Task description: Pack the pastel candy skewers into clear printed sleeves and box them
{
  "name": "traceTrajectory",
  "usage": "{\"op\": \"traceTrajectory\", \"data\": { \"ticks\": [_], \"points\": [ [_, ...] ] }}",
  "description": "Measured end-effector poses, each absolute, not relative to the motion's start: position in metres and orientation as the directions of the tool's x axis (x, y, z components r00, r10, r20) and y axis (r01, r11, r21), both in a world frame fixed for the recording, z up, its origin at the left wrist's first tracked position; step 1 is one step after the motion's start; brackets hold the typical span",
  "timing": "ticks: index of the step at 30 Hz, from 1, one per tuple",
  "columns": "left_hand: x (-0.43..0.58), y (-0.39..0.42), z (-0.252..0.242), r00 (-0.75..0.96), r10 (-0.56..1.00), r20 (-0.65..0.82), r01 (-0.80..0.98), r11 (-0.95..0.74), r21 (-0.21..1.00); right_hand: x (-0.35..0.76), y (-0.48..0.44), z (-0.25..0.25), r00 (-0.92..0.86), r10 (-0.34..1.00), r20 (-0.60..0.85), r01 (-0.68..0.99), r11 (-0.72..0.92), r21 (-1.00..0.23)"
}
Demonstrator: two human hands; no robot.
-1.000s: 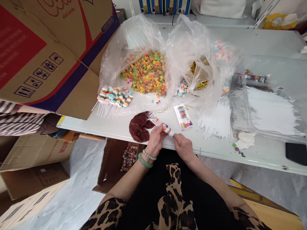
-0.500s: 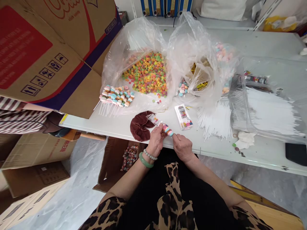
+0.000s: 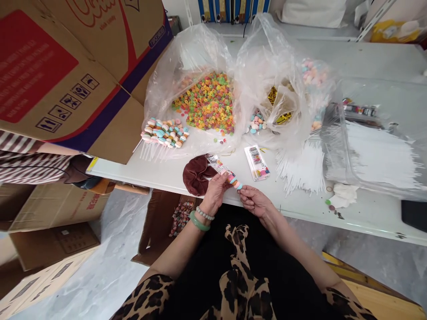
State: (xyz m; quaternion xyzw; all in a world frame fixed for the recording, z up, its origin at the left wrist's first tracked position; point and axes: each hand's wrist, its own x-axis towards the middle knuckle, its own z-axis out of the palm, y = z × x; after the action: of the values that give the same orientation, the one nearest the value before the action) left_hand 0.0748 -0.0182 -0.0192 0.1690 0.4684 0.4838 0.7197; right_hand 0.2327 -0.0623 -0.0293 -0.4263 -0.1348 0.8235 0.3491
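Above the table's front edge, my left hand (image 3: 215, 194) is closed around a candy stick (image 3: 235, 181) threaded with pink, orange and blue pieces. A clear printed wrapper (image 3: 216, 164) covers its upper part and sticks out past my left fingers. My right hand (image 3: 255, 201) pinches at the candy's lower end, where the white stick is mostly hidden by the fingers. Just left of the wrapper lies a brown velvety scrunchie (image 3: 194, 176). A small stack of printed wrappers (image 3: 256, 164) sits right of the candy.
Finished candy sticks (image 3: 165, 132) lie at the left, beside a bag of ring candies (image 3: 210, 104). Gold ties (image 3: 283, 117) show in another bag. Loose white sticks (image 3: 302, 171) and a clear tray (image 3: 348, 166) of sticks are rightward. A carton (image 3: 145, 240) stands below the table.
My right hand has turned slightly and its fingers have loosened from a tight curl into a pinch. The wrapper end has tilted a little. The view has shifted slightly.
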Motion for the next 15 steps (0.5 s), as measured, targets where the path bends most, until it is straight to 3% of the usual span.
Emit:
{"op": "traceTrajectory", "data": {
  "ticks": [3, 5, 7, 8, 9, 11, 13, 15],
  "points": [
    [0.081, -0.021, -0.017, 0.065, 0.859, -0.508, -0.558, 0.453, 0.695, 0.224, -0.061, -0.027, -0.279, 0.723, -0.632, -0.391, -0.686, -0.613],
    [0.085, -0.023, -0.018, 0.040, 0.851, -0.524, -0.571, 0.449, 0.687, 0.217, -0.062, -0.025, -0.102, 0.806, -0.583, -0.254, -0.588, -0.768],
    [0.088, -0.024, -0.018, 0.048, 0.833, -0.552, -0.585, 0.471, 0.660, 0.213, -0.064, -0.023, 0.062, 0.922, -0.382, 0.028, -0.384, -0.923],
    [0.088, -0.025, -0.019, 0.073, 0.819, -0.569, -0.585, 0.497, 0.641, 0.212, -0.065, -0.022, 0.103, 0.967, -0.233, 0.216, -0.250, -0.944],
    [0.087, -0.025, -0.019, 0.102, 0.804, -0.586, -0.577, 0.528, 0.623, 0.212, -0.067, -0.022, 0.109, 0.991, -0.081, 0.412, -0.119, -0.904],
    [0.084, -0.024, -0.020, 0.134, 0.784, -0.606, -0.536, 0.571, 0.621, 0.214, -0.071, -0.022, 0.049, 0.985, 0.164, 0.729, 0.077, -0.680],
    [0.079, -0.022, -0.019, 0.096, 0.797, -0.596, -0.481, 0.561, 0.673, 0.217, -0.075, -0.025, -0.046, 0.952, 0.304, 0.889, 0.178, -0.423],
    [0.076, -0.019, -0.018, 0.025, 0.817, -0.576, -0.433, 0.528, 0.731, 0.218, -0.077, -0.027, -0.138, 0.917, 0.375, 0.938, 0.242, -0.248]
  ]
}}
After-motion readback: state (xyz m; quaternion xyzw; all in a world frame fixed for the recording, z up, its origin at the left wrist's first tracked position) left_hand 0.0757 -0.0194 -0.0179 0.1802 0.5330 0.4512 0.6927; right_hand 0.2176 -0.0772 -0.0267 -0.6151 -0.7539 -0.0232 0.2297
